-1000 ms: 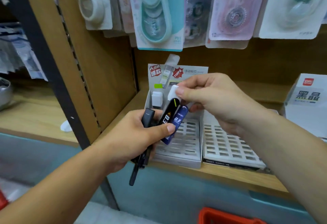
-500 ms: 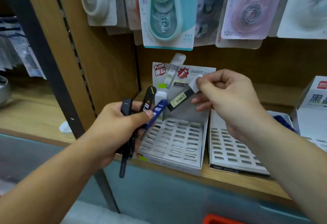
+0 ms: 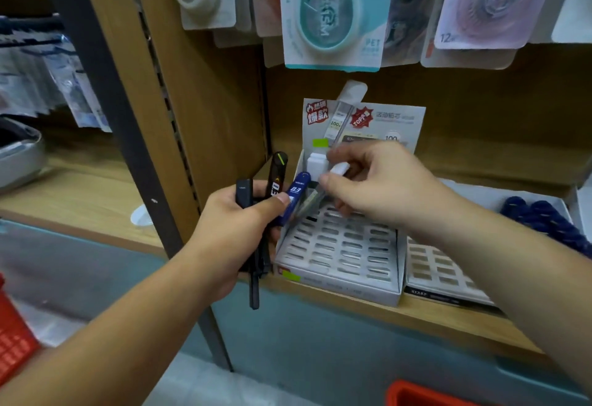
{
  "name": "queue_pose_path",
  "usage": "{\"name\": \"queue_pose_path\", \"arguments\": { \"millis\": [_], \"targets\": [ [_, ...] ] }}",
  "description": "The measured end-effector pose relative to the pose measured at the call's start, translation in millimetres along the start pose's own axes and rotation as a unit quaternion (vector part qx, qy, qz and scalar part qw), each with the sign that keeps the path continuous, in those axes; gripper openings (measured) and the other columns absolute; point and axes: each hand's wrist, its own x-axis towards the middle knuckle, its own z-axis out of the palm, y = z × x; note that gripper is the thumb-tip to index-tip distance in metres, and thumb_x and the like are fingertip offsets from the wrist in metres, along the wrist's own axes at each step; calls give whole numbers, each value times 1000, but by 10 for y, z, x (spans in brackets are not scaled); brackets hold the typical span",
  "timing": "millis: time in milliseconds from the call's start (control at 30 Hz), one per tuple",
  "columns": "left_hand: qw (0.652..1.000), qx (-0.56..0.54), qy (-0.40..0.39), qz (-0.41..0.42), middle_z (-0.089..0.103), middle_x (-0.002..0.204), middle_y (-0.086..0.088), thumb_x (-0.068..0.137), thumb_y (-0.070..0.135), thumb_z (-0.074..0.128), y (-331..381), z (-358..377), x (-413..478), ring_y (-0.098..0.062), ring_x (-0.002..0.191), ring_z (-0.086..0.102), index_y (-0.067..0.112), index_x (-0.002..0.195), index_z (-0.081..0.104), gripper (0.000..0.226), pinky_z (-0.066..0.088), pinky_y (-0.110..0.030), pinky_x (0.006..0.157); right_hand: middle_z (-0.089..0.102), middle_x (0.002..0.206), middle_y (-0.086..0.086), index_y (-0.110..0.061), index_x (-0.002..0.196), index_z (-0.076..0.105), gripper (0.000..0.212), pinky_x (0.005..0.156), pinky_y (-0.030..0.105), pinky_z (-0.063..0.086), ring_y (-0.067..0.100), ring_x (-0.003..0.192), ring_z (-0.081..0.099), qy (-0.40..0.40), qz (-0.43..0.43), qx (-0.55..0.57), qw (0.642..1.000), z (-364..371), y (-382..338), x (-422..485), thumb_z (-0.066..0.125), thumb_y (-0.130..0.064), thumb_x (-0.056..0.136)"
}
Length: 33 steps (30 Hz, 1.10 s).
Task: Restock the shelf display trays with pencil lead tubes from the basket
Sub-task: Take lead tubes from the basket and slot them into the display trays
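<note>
White-capped lead tube [image 3: 339,169] sits pinched in right hand [image 3: 381,191] over the tray [image 3: 346,245]; left hand [image 3: 237,223] grips other tubes [image 3: 296,194].

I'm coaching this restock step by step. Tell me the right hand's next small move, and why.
Probably lower the white-capped tube, pinched tilted in the right hand, into an empty slot at the back of the left tray. Its lower end hangs near those slots, beside the standing tubes there, and most slots are empty. The left hand grips spare tubes.

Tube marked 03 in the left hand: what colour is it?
The tube is dark blue with white print; the head view shows it best.
</note>
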Motion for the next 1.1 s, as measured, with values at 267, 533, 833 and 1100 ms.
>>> {"name": "queue_pose_path", "arguments": {
  "millis": [267, 533, 833, 1100],
  "targets": [
    [999, -30, -11, -11, 62, 68, -9, 99, 16, 68, -61, -32, 29, -15, 51, 52, 14, 101, 77, 9, 44, -26, 43, 75, 86, 1, -26, 99, 76, 8, 66, 48, 65, 23, 75, 75, -18, -33, -13, 999, -196, -34, -26, 78, -24, 91],
    [998, -50, -16, -17, 60, 83, -19, 98, 15, 70, -69, -44, 42, -21, 57, 49, 12, 104, 77, 10, 43, -29, 46, 70, 84, -6, -34, 88, 64, 29, 71, 28, 60, 9, 75, 69, 89, -70, -58, 992, -81, -39, 53, 89, -23, 80],
    [999, -37, -23, -26, 64, 83, -15, 98, 16, 70, -68, -84, 25, -17, 59, 53, 13, 108, 76, 12, 46, -29, 47, 68, 86, -9, -22, 88, 69, 17, 78, 39, 60, 11, 84, 66, 99, -139, -96, 981, 86, 42, 48, 86, -22, 84],
    [999, -19, -27, -14, 68, 78, -8, 98, 18, 70, -62, -128, 17, -17, 62, 56, 15, 109, 76, 13, 47, -30, 50, 70, 92, -6, -21, 95, 77, 10, 80, 26, 57, 9, 84, 65, 88, -137, -87, 983, 131, 27, 169, 79, -13, 90]
  ]
}}
